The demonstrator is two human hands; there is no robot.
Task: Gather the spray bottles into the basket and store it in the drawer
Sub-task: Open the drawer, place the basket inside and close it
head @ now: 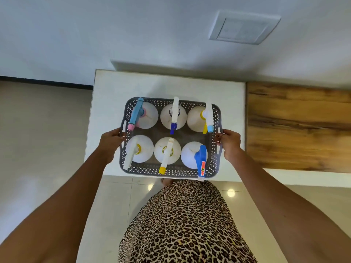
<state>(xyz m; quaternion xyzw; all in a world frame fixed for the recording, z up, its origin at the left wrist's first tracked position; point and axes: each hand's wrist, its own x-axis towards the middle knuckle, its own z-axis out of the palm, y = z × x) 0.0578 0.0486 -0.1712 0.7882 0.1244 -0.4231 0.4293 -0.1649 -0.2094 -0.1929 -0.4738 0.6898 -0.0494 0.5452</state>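
A grey perforated basket (171,172) sits on a white cabinet top (106,95). Several white spray bottles stand upright inside it in two rows. The back row has a light-blue-and-pink sprayer (135,113), a white one with a dark blue nozzle (174,115) and a white one with yellow trigger (208,118). The front row has an all-white sprayer (131,154), a white one with yellow nozzle (167,155) and a blue one (201,160). My left hand (110,144) grips the basket's left handle. My right hand (229,143) grips the right handle.
A wooden countertop (298,126) adjoins the cabinet on the right. A white wall with a switch plate (243,28) rises behind. Glossy tiled floor (117,202) lies below, with a leopard-print garment (182,224) near the cabinet's front edge. No drawer is visible.
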